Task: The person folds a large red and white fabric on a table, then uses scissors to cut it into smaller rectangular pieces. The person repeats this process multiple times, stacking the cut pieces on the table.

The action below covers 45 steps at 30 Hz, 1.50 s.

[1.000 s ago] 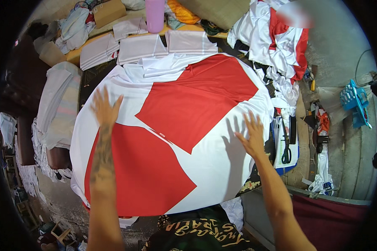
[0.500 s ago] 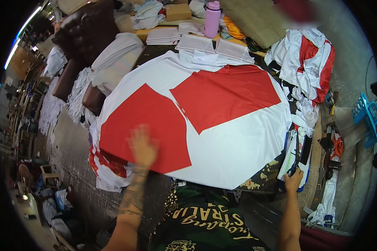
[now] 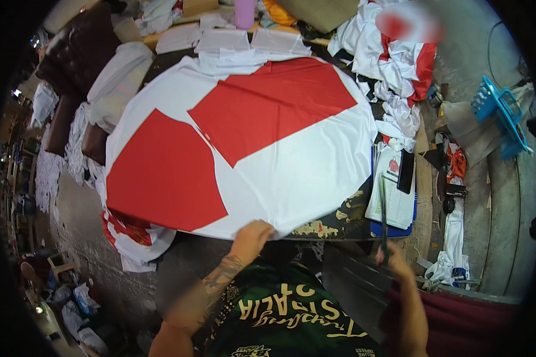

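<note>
Cloth (image 3: 298, 178), red and white, lies spread across our table (image 3: 355, 217); our left hand (image 3: 253, 238) pinches its near edge, while our right hand (image 3: 394, 262) grips scissors (image 3: 383, 208), blades pointing away from us, right of the cloth.

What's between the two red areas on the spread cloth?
A narrow strip of white fabric, as the head view shows.

Pink bottle (image 3: 244, 14) and brown tufted armchair (image 3: 80, 50)
</note>
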Each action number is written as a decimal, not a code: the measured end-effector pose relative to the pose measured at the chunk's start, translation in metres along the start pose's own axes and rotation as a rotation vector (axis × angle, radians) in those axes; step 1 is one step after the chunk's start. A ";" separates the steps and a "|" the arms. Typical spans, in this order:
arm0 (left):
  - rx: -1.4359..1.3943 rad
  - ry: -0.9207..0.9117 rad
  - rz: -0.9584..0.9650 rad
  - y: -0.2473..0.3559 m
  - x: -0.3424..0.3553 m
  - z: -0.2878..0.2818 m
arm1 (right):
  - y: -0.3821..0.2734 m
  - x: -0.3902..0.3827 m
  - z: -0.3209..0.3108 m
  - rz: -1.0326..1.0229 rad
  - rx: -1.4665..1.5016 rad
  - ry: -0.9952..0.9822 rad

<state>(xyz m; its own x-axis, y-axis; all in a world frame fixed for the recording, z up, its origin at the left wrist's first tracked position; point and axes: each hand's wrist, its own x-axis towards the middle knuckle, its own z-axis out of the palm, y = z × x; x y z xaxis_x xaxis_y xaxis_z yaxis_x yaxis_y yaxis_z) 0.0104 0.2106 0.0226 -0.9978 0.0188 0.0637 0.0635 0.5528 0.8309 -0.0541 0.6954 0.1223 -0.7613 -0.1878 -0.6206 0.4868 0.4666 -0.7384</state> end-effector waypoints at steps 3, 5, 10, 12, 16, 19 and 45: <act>-0.041 0.167 -0.117 0.010 -0.009 -0.003 | 0.001 -0.043 0.055 0.320 -0.187 -0.308; -0.036 0.141 -0.170 0.017 -0.015 -0.003 | -0.007 -0.031 0.093 0.122 -0.419 -0.633; 0.108 0.024 -0.136 0.026 -0.020 0.001 | -0.040 0.040 0.168 -0.006 -0.395 -0.620; 0.124 0.016 -0.142 0.027 -0.020 0.003 | -0.050 0.054 0.174 0.111 -0.573 -0.516; 0.145 -0.054 -0.106 0.022 -0.019 0.006 | -0.061 0.066 0.175 0.262 -0.690 -0.597; 0.102 -0.129 -0.104 0.016 -0.016 0.001 | -0.073 0.080 0.186 0.232 -0.509 -0.541; -0.486 -0.573 -0.098 -0.043 0.022 -0.054 | -0.216 0.203 0.316 0.171 -0.506 -0.559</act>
<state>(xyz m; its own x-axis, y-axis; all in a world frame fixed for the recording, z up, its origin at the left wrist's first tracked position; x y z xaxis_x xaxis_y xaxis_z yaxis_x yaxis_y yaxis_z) -0.0128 0.1426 0.0178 -0.8451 0.4917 -0.2096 -0.1567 0.1470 0.9766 -0.1784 0.2833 0.0730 -0.2986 -0.4227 -0.8556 0.2208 0.8416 -0.4929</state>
